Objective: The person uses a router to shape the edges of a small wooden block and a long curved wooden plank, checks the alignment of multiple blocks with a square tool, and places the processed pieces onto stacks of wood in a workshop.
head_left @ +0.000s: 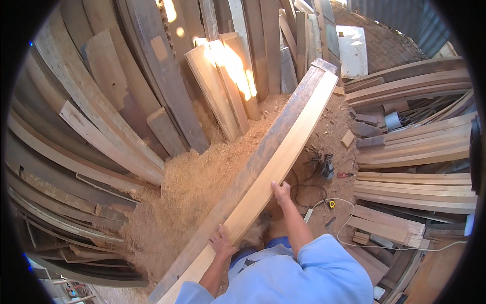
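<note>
A long pale plank (263, 187) lies lengthwise along a dark weathered beam (268, 141), running from my lower left to the upper right. My left hand (221, 243) rests on the near part of the plank, fingers spread over its face. Farther along, my right hand (281, 193) grips the plank's right edge, its fingers curled and partly hidden. The beam's far end has a short dark crosspiece (324, 65).
Sawdust and shavings (187, 182) cover the floor on the left. Boards (167, 66) lean along the far and left sides. Stacked timber (415, 147) fills the right. A power tool (327, 167), tape measure (331, 204) and pale cable (349, 223) lie on the floor.
</note>
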The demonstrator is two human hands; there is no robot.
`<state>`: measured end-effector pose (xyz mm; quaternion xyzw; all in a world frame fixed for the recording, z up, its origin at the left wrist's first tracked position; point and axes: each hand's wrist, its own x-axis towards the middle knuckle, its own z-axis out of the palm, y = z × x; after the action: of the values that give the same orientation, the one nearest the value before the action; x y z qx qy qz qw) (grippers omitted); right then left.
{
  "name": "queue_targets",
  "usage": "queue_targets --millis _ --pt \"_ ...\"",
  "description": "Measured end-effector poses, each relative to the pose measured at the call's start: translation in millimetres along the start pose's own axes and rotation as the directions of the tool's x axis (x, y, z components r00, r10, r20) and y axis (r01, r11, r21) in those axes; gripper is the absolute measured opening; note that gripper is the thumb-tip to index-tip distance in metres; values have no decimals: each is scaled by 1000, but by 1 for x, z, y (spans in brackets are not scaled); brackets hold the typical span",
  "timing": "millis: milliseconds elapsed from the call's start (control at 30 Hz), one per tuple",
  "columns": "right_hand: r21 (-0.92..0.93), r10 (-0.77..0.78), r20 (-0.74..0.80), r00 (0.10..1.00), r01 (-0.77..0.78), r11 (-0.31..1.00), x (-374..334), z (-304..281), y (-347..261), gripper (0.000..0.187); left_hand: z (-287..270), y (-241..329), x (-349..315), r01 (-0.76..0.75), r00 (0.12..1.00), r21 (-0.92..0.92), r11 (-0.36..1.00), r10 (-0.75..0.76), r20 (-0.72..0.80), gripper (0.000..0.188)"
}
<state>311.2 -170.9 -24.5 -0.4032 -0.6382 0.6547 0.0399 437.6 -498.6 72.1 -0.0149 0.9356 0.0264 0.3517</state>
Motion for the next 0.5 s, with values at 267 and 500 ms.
queue_targets --millis 267,500 --pt "135 246 201 948 -276 952 -4 -24 -30 34 -8 6 0 -37 997 -39 999 34 -67 144" --pt "205 426 106 899 -439 875 -73 -85 26 21 0 -15 3 -84 995 -23 996 83 -56 146"
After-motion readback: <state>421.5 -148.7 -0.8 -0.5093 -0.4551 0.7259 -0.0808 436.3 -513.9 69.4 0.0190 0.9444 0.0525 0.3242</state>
